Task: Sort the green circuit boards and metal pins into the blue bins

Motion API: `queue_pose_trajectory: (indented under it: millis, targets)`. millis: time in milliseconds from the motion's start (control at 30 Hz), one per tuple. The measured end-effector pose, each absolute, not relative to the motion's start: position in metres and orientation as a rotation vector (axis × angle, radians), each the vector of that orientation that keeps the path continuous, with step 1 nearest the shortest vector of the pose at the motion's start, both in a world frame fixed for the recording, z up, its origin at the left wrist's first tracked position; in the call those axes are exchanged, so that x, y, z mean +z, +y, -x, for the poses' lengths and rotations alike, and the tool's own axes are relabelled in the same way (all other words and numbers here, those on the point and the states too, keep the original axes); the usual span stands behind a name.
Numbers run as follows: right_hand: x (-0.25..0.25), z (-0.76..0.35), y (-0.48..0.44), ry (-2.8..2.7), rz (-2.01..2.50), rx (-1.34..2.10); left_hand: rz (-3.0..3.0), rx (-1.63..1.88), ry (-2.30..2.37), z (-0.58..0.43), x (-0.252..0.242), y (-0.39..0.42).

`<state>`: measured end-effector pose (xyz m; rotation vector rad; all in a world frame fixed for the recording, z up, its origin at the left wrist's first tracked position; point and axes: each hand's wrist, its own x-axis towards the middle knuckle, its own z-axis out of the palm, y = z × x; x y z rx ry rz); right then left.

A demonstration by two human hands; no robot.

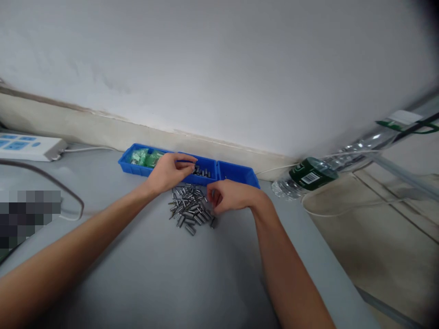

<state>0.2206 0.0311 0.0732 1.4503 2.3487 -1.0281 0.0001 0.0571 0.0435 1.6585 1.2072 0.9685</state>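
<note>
A loose pile of small metal pins and cylinders (190,205) lies on the grey table in front of a row of blue plastic bins (137,168). Over the middle bin, my left hand (171,170) has its thumb and fingertips brought together; whatever is between them is too small to make out. Metal cylinders (205,173) stand in that bin beneath the fingertips. My right hand (229,195) is at the pile's right edge, fingers curled in a pinch, their tips partly hidden. The right-hand bin (236,172) is just behind it.
Green-and-clear packets (151,158) fill the left bin. A white power strip (30,146) sits at far left, near a dark cable (44,176). At right, a plastic bottle with a green label (308,176) lies against the wall by white cords and the table edge.
</note>
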Motion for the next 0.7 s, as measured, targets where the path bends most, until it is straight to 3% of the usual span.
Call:
queue_pose_trajectory:
  millis: [500,700]
  targets:
    - [0.066,-0.209,0.031,2.387,-1.524,-0.976,-1.861,0.913,0.993,-0.003,0.053,0.047]
    - [0.080,-0.229,0.032,2.587,-1.564,-1.251,-1.850,0.846,0.981,-0.002,0.055,0.046]
